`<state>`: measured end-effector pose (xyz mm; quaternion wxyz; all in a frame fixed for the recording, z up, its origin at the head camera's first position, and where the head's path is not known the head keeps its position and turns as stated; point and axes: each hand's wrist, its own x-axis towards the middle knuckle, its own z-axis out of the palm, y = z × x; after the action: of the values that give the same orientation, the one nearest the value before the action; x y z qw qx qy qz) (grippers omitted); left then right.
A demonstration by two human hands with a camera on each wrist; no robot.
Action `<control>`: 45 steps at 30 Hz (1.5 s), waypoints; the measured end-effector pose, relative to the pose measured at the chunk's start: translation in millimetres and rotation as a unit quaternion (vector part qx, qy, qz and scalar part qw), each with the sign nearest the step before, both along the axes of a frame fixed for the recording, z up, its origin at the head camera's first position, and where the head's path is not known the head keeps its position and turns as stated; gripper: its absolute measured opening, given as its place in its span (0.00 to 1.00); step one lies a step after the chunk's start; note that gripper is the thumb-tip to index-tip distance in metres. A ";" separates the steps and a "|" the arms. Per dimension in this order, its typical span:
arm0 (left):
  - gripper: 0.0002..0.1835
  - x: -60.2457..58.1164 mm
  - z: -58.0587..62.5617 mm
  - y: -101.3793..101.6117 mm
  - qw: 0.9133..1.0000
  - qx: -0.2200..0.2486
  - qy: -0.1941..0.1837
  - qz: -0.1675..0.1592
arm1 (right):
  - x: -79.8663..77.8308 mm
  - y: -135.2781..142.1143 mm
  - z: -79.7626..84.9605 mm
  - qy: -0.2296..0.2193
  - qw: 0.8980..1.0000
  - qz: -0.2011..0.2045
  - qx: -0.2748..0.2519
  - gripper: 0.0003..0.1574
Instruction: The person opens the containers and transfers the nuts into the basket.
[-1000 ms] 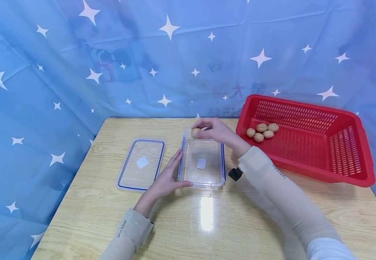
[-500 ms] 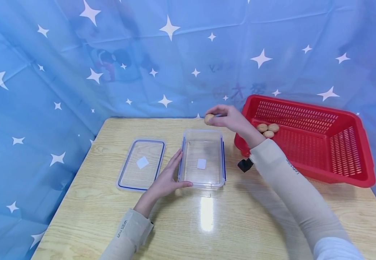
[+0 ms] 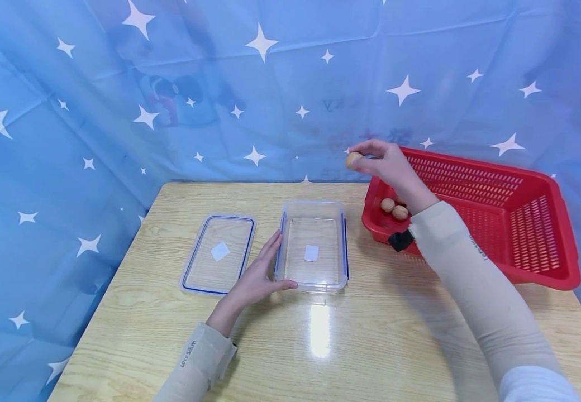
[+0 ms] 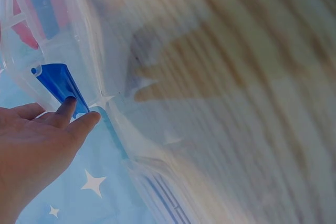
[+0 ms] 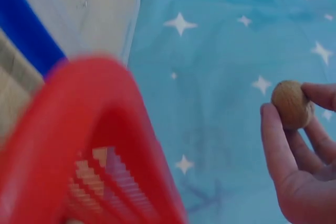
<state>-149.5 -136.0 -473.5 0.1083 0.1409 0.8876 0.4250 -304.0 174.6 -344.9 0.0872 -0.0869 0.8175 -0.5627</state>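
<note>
A walnut (image 3: 353, 161) is pinched between the thumb and fingertips of my right hand (image 3: 388, 166), raised over the left end of the red basket (image 3: 517, 276). The right wrist view shows the same walnut (image 5: 292, 104) close up, with the basket's blurred rim (image 5: 94, 77) beside it. My left hand (image 3: 252, 283) rests with straight fingers along the left side of a clear plastic food container (image 3: 312, 207). In the left wrist view its fingertips touch the container's blue side clip (image 4: 63, 85). Several walnuts (image 3: 400, 213) lie in the basket, partly hidden by my right arm.
A clear lid (image 3: 218, 254) with a blue seal lies flat on the wooden table (image 3: 270, 357), left of the container. A blue curtain (image 3: 250, 95) with white stars hangs behind the table. A black strap piece (image 3: 401, 240) hangs from my right wrist.
My right hand has lifted the walnut from above the container's far edge and carried it right and up, over the basket's left end. My left hand has stayed at the container.
</note>
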 end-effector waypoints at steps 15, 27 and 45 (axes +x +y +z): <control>0.62 1.0 1.6 -0.7 1.000 0.003 -0.003 0.000 | -24.1 54.7 -4.9 0.006 0.997 -0.055 0.047 0.32; 0.62 0.0 0.0 -1.2 1.000 0.001 -0.003 0.001 | -37.7 82.8 -27.2 -0.011 0.993 -0.085 0.076 0.36; 0.62 0.1 1.9 -0.8 1.000 0.001 -0.003 0.001 | -45.6 108.2 -68.3 -0.050 0.989 -0.019 0.136 0.41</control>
<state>-149.4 -136.8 -471.6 0.1108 0.1390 0.8869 0.4264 -349.6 282.8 -413.2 0.1285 -0.0302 0.8825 -0.4515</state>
